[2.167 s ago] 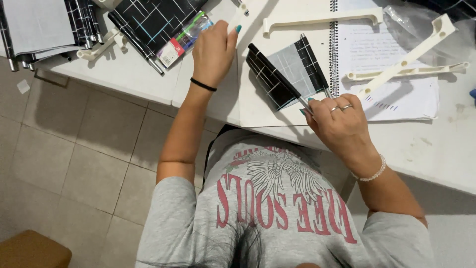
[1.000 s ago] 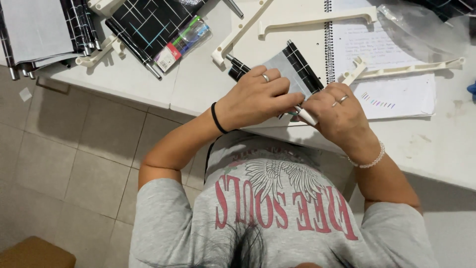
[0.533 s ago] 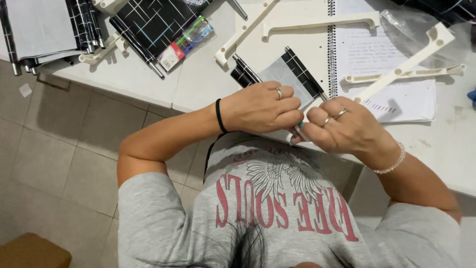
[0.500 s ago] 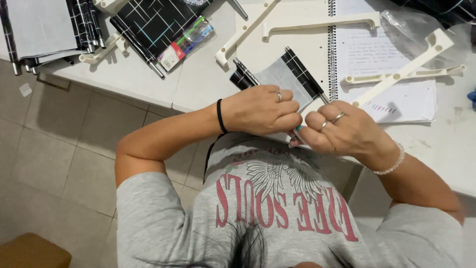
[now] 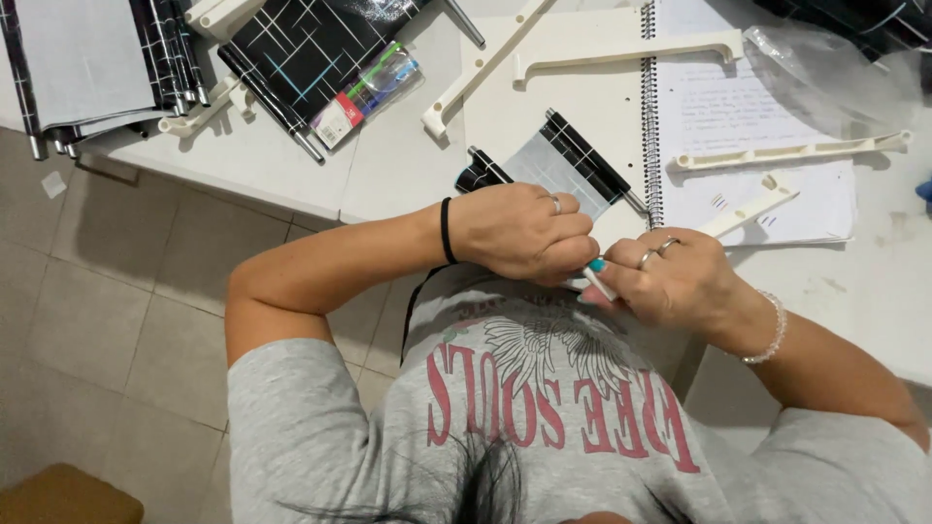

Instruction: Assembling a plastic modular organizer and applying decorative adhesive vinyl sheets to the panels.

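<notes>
Both hands are bunched together now at the table's near edge, over the small grey panel with black rods (image 5: 568,167). The left hand (image 5: 519,231), which was flat on the tabletop two seconds back, has come across and curled into a loose fist on the panel's lower end. The right hand (image 5: 670,281) pinches a thin white rod (image 5: 600,284) between fingertips, its tip tucked under the left knuckles, so the work looks to be at the fitting stage. The cream plastic strip (image 5: 752,206) on the spiral notebook (image 5: 767,116) has shifted (lying lower than before
</notes>
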